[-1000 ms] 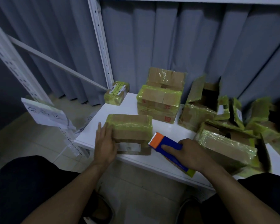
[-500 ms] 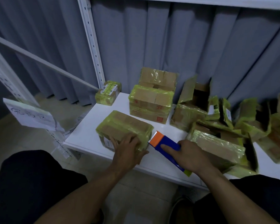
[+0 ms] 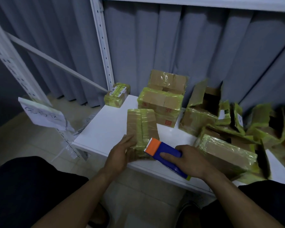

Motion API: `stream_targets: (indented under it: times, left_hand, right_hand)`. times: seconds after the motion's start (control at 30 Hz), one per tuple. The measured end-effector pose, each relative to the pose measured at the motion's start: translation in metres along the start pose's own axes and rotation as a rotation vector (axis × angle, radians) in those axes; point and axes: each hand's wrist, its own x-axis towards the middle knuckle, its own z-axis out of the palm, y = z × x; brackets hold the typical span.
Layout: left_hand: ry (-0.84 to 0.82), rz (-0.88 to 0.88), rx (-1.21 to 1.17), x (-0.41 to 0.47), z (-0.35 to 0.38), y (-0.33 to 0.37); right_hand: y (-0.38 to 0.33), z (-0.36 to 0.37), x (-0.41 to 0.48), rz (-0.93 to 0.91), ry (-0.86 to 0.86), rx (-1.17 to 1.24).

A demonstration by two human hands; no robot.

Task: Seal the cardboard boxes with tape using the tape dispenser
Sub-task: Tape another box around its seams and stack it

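A small cardboard box [image 3: 142,126] wrapped in yellow-green tape lies on the white shelf [image 3: 104,130], its long side pointing away from me. My left hand [image 3: 122,153] grips its near left end. My right hand [image 3: 190,159] holds a blue tape dispenser [image 3: 167,157] with an orange head, and the toothed edge touches the box's near right corner.
Taped boxes stand behind: a small labelled one [image 3: 117,96] at the shelf's back left, a stack of two [image 3: 161,104] in the middle. Opened boxes with loose flaps [image 3: 204,109] crowd the right, another taped box [image 3: 225,152] beside my right hand. A paper sign [image 3: 43,115] hangs left.
My left hand has turned the box from lying crosswise to pointing away from me. The dispenser has moved slightly left against the box's near corner.
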Motion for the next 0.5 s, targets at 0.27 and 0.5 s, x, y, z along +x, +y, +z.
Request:
stream_targets:
  times: [0.27,0.5]
  left_hand:
    - [-0.038,-0.136,-0.236,-0.007,-0.064,0.043]
    - [-0.078,-0.245,-0.571,-0.032,-0.056,0.062]
  right_hand:
    - [0.008,0.007,-0.003,-0.067,-0.058,0.065]
    - [0.0,0.013,-0.008,-0.116,-0.102,0.21]
